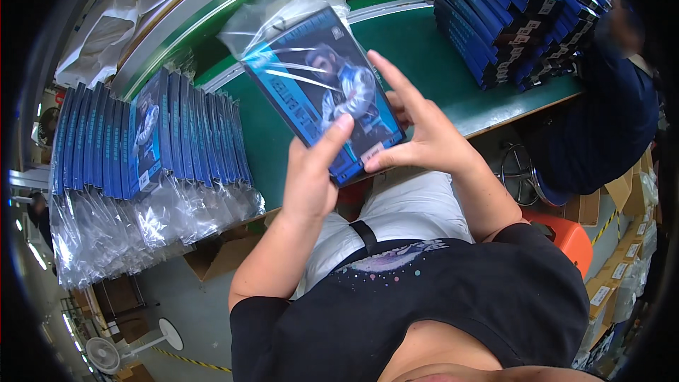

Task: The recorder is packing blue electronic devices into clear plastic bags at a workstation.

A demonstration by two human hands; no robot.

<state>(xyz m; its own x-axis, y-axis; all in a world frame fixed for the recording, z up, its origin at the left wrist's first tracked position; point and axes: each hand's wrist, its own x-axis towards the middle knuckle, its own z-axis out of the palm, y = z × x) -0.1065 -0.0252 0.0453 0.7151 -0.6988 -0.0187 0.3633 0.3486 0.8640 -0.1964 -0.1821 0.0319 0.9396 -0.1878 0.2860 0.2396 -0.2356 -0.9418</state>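
A flat blue and black box (300,102) with a printed figure on its front is held up, tilted, above the green table. Clear plastic film (265,14) covers it and bunches loosely past its far end. My left hand (311,170) grips the near left edge, thumb lying across the front and fingers hidden behind. My right hand (428,127) is at the near right corner. Its thumb presses by a small pale label, its index finger stretches up along the right edge, and the other fingers curl at the side.
On the left, a row of similar boxes (95,145) stands on edge, loose clear bag ends (134,223) hanging toward me. Tall stacks of blue boxes (488,14) rise at the far right of the green table (495,110). Beside them sits another person in dark clothing (601,124).
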